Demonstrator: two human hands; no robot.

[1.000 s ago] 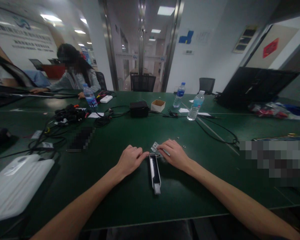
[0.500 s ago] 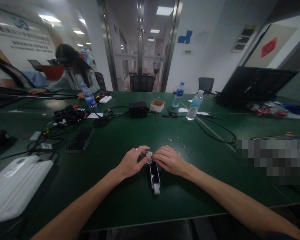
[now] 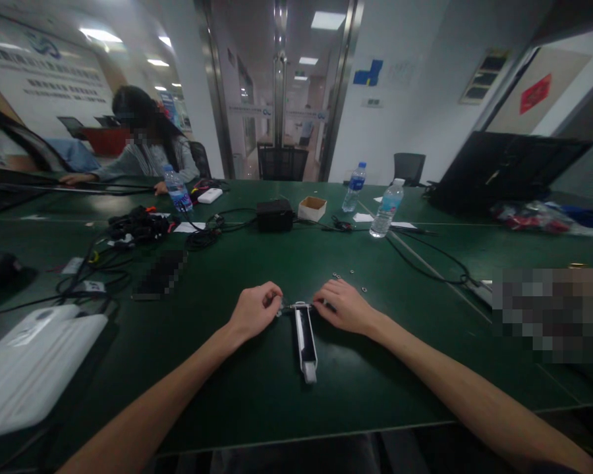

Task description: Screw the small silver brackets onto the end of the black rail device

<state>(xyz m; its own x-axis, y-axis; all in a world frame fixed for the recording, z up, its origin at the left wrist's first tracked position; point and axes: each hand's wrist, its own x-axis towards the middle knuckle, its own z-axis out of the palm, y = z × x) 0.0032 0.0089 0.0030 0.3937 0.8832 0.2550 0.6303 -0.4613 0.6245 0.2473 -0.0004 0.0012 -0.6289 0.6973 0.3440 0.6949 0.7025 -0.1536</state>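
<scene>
On the green table in front of me lies a long, narrow white frame with a dark inside and a pale grey block at its near end. Across its far end runs a thin metal rod. My left hand is closed to the left of the frame, fingertips pinched by the rod's left side, with a small pale piece beside them; the hold is too small to make out. My right hand pinches at the rod's right end. Several small metal nuts lie beyond my right hand.
Farther back stand a black box, an open small carton and water bottles. Cables spread to the left, near a dark phone-like slab and white casings. A person sits across the table.
My hands have moved apart, left hand leftward and right hand slightly rightward. The small grey block between them is no longer seen there, and the rod across the frame's far end now shows.
</scene>
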